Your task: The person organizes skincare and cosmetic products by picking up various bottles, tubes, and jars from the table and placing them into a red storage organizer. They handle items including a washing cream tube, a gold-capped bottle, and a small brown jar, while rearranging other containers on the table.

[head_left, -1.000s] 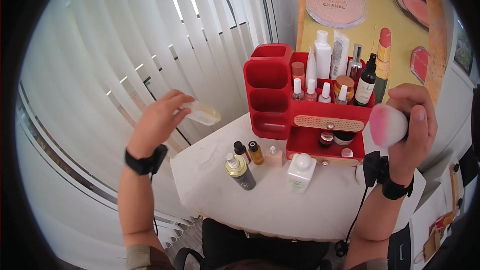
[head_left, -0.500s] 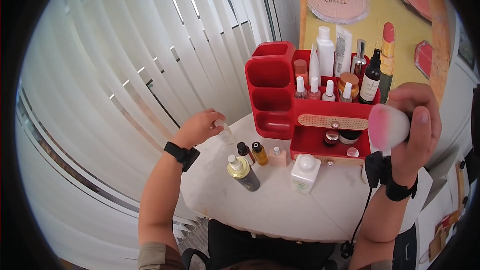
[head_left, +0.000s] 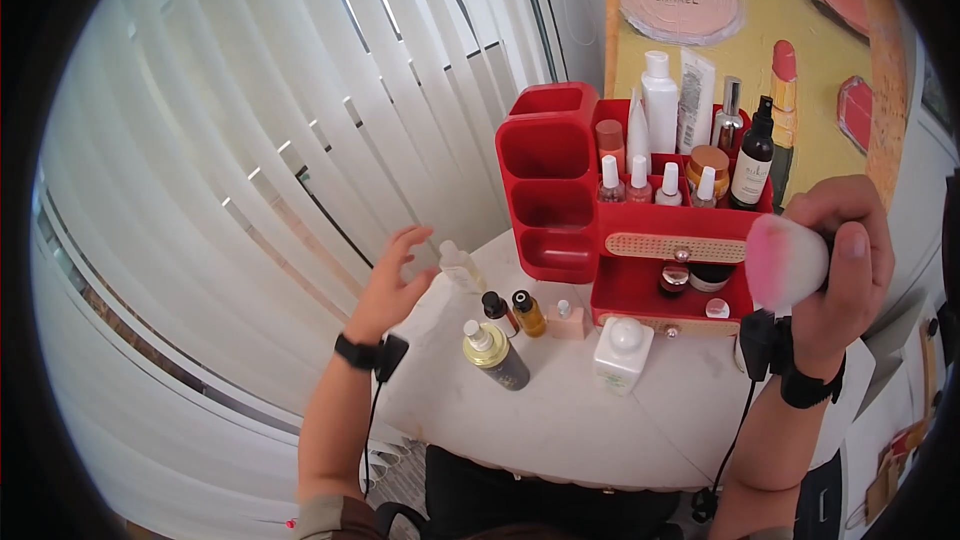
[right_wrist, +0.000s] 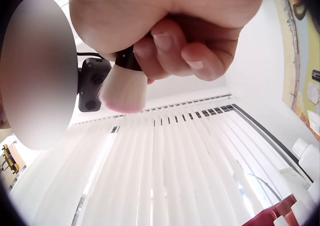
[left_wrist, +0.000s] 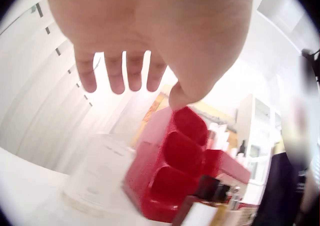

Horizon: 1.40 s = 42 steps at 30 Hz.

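Note:
A clear bottle (head_left: 460,268) stands upright on the white table, at its back left by the blinds; the left wrist view shows the same clear bottle (left_wrist: 100,173) blurred. Just left of it my left hand (head_left: 392,285) is apart from it, fingers spread and holding nothing. Out to the right, my right hand (head_left: 848,260) grips a makeup brush (head_left: 785,262) by its black handle, raised beside the red organizer. In the right wrist view the brush (right_wrist: 124,88) has white bristles with pink tips, and the fingers curl round its handle.
A red organizer (head_left: 548,190) holds several bottles and tubes, its lower drawer (head_left: 640,290) pulled out. In front stand a grey spray bottle (head_left: 497,358), a white bottle (head_left: 622,355), a pink bottle (head_left: 567,322) and two small dark-capped bottles. White blinds (head_left: 250,140) hang on the left.
My left hand has brought the clear bottle rightward and down onto the table, let go of it and drawn back a little. My right hand keeps its grip on the brush.

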{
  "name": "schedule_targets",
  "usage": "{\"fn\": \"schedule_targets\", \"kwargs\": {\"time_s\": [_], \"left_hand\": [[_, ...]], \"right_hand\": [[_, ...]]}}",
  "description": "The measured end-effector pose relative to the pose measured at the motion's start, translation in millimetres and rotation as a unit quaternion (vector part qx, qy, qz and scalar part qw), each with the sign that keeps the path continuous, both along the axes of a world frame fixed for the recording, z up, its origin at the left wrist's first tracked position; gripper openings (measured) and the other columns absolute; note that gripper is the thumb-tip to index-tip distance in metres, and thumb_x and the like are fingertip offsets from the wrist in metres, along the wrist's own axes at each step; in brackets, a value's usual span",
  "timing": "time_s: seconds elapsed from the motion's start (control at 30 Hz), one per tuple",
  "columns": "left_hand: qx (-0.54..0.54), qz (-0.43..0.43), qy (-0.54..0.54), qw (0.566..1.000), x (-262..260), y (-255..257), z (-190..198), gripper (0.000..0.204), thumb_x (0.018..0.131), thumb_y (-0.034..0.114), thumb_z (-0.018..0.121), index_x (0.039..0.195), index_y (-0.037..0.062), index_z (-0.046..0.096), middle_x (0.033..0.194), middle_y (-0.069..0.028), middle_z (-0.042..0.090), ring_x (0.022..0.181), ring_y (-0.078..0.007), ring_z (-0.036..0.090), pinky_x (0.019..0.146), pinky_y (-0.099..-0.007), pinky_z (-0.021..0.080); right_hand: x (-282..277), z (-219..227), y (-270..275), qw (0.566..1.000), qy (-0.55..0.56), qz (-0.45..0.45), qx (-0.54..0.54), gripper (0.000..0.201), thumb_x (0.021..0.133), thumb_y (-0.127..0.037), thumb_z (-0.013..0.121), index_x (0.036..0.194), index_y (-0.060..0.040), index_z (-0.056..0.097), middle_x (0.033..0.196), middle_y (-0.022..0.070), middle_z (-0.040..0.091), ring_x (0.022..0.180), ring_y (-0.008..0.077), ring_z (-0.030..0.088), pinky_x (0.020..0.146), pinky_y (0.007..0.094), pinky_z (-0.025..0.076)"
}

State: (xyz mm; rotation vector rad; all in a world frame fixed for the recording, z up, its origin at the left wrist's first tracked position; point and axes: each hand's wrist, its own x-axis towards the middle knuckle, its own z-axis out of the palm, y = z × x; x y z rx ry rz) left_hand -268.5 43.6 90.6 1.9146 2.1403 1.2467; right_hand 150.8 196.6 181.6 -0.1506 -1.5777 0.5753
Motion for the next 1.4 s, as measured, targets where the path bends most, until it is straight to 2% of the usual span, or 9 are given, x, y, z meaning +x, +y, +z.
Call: {"fn": "schedule_targets", "kwargs": {"time_s": [0.07, 0.17, 0.47, 0.53, 0.73, 0.9, 1.2, 1.33, 1.4], "left_hand": [[0.07, -0.01, -0.074, 0.995, 13.9, -32.5, -9.3, 0.046, 0.089, -0.001, 0.06, 0.134, 0.0056, 0.055, 0.138, -0.0098, 0.052, 0.129, -0.0241, 0.052, 0.106, -0.0389, 0.044], [0.091, -0.101, -0.166, 0.977, 57.0, -72.7, -22.5, 0.042, 0.091, 0.009, 0.059, 0.131, 0.0014, 0.054, 0.132, -0.0118, 0.053, 0.124, -0.0234, 0.053, 0.105, -0.0398, 0.042], [-0.116, -0.167, -0.232, 0.951, 107.7, -46.5, -31.1, 0.072, 0.088, 0.015, 0.079, 0.147, 0.0044, 0.04, 0.147, -0.0134, 0.049, 0.133, -0.0263, 0.052, 0.11, -0.0442, 0.044], [-0.121, -0.164, -0.206, 0.957, 111.9, -39.3, -24.9, 0.064, 0.086, 0.008, 0.078, 0.141, 0.0044, 0.047, 0.14, -0.011, 0.057, 0.131, -0.0239, 0.054, 0.113, -0.0398, 0.041], [-0.146, -0.216, -0.068, 0.963, 118.7, -24.3, -1.9, 0.065, 0.074, 0.016, 0.085, 0.13, 0.006, 0.054, 0.12, -0.0112, 0.067, 0.112, -0.0263, 0.066, 0.101, -0.0369, 0.05], [-0.074, -0.349, -0.026, 0.934, 114.9, 0.9, 12.2, 0.068, 0.067, 0.021, 0.088, 0.125, 0.0064, 0.055, 0.107, -0.0099, 0.07, 0.093, -0.0284, 0.071, 0.083, -0.0359, 0.056], [-0.056, -0.383, -0.092, 0.917, 108.8, 28.5, -20.1, 0.066, 0.07, 0.025, 0.088, 0.128, 0.0086, 0.06, 0.112, -0.0092, 0.069, 0.096, -0.0291, 0.07, 0.085, -0.0355, 0.056], [-0.056, -0.397, -0.103, 0.91, 102.5, 26.9, -25.7, 0.072, 0.073, 0.03, 0.09, 0.132, 0.0055, 0.056, 0.115, -0.011, 0.069, 0.097, -0.0287, 0.071, 0.084, -0.0367, 0.056], [-0.054, -0.39, -0.118, 0.912, 102.6, 22.1, -28.2, 0.073, 0.073, 0.031, 0.09, 0.133, 0.0053, 0.056, 0.114, -0.0114, 0.069, 0.096, -0.029, 0.071, 0.083, -0.0366, 0.057]], "right_hand": [[-1.9, 2.1, 1.4, 1.0, -0.022, -0.011, 0.01, 0.037, 0.1, -0.034, 0.052, 0.093, 0.0012, 0.06, 0.089, 0.0052, 0.06, 0.075, 0.0083, 0.049, 0.069, 0.0232, 0.039], [-11.4, 3.0, 1.0, 1.0, -0.017, -0.008, -0.011, 0.034, 0.1, -0.033, 0.053, 0.093, 0.0007, 0.059, 0.089, 0.0046, 0.058, 0.077, 0.0086, 0.048, 0.071, 0.0233, 0.038], [-29.1, -7.9, -0.4, 0.994, -0.084, 0.071, 0.023, 0.02, 0.098, -0.017, 0.058, 0.096, 0.0028, 0.059, 0.091, 0.0046, 0.059, 0.073, 0.0067, 0.051, 0.066, 0.0214, 0.041], [-33.9, -7.8, -0.7, 0.994, -0.083, 0.073, 0.029, 0.014, 0.095, -0.012, 0.061, 0.097, 0.0021, 0.059, 0.091, 0.0044, 0.061, 0.073, 0.006, 0.054, 0.067, 0.0206, 0.043], [-44.3, -4.4, -5.3, 0.972, -0.178, 0.15, -0.008, 0.018, 0.089, -0.01, 0.071, 0.101, -0.0005, 0.062, 0.09, 0.0054, 0.066, 0.079, 0.0079, 0.058, 0.068, 0.022, 0.046], [-48.9, -4.1, -1.9, 0.95, -0.273, 0.148, -0.022, 0.031, 0.083, -0.019, 0.084, 0.104, -0.0038, 0.068, 0.087, 0.0029, 0.066, 0.07, 0.0087, 0.055, 0.062, 0.0229, 0.044], [-66.4, -6.4, 1.6, 0.915, -0.319, 0.247, 0.004, 0.023, 0.086, -0.021, 0.081, 0.1, -0.0074, 0.068, 0.082, 0.0018, 0.064, 0.068, 0.0146, 0.057, 0.059, 0.0277, 0.042], [-77.2, -10.2, 2.7, 0.887, -0.413, 0.203, 0.03, 0.026, 0.085, -0.027, 0.082, 0.096, -0.0108, 0.066, 0.08, 0.0005, 0.063, 0.069, 0.0185, 0.058, 0.07, 0.0314, 0.044], [-84.2, -17.1, 6.2, 0.913, -0.379, 0.126, 0.079, 0.027, 0.084, -0.028, 0.083, 0.097, -0.0115, 0.065, 0.078, 0.0008, 0.062, 0.069, 0.0212, 0.058, 0.075, 0.0333, 0.044]]}}
